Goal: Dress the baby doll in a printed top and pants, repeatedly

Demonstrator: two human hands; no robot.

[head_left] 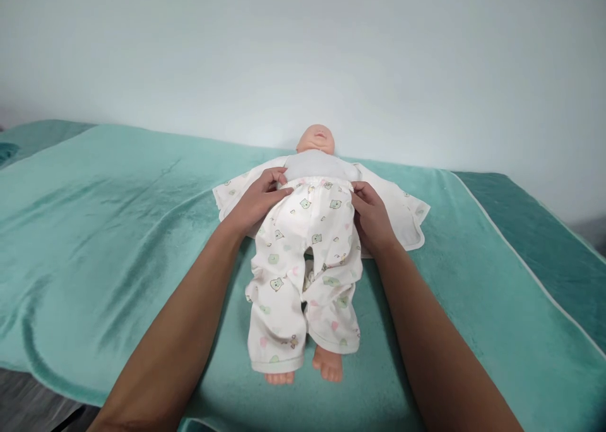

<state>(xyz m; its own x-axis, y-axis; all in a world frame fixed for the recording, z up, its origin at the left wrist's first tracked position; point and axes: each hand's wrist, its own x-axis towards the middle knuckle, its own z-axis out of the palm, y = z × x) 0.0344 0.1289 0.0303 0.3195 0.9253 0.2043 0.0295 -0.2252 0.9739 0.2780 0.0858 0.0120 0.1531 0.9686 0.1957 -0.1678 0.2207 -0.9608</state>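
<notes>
A baby doll (322, 167) lies on its back, head toward the wall and feet toward me. White baby trousers (315, 223) printed with small green and pink animals cover its legs, and the elastic waistband sits across its belly. At the waistband's left side my left hand (262, 198) is closed on the cloth, thumb on the trousers. My right hand (372, 214) grips the waistband's right side, its fingertips partly hidden by the fabric. Under the doll a matching white top (398, 211) is spread open to both sides. Bare toes (327, 364) stick out below the cuffs.
A green plush blanket (118, 230) with some wrinkles covers the table, with a darker green strip (534, 230) at the right. Behind the doll's head rises a plain pale wall (303, 53). Grey floor (28, 400) shows at the lower left.
</notes>
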